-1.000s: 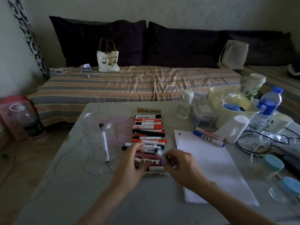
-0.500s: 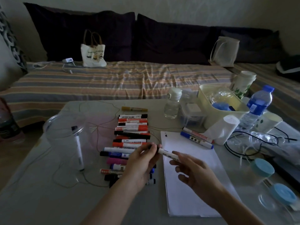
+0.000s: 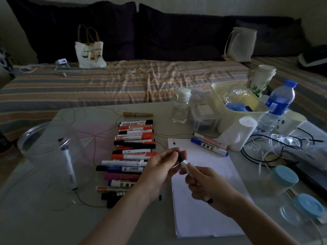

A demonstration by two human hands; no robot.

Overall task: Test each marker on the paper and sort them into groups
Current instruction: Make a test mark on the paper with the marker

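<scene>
A dim room with a striped bed (image 3: 123, 80) and dark cushions lies behind a pale table (image 3: 44, 218) that carries everything. At the left of the table stands a clear plastic jar (image 3: 47, 138) with a single marker (image 3: 68, 165) leaning inside it. Right of the jar, a row of markers (image 3: 131, 152) lies side by side, running from a yellow one at the far end toward the near edge, with black, red, blue and purple ones packed together. Over the near end of this row the left hand (image 3: 161, 172) is raised, its thumb and fingers pinching the black cap (image 3: 181, 157) of a white marker (image 3: 187, 169). The right hand (image 3: 207, 184) is curled round the barrel of that same marker, whose black tail sticks out below the fist. Both hands hold it in the air above the left edge of a stack of white paper (image 3: 208, 209), which bears a small dark mark near its far left corner. Two more markers (image 3: 210, 144), one red-tipped and one blue, lie across the far right corner of the paper. Further right sit a small clear bottle (image 3: 181, 105), a cream tub (image 3: 237, 114), a white roll (image 3: 238, 133), a water bottle (image 3: 277, 105), tangled black cords (image 3: 265, 152) and blue-lidded jars (image 3: 284, 177).
</scene>
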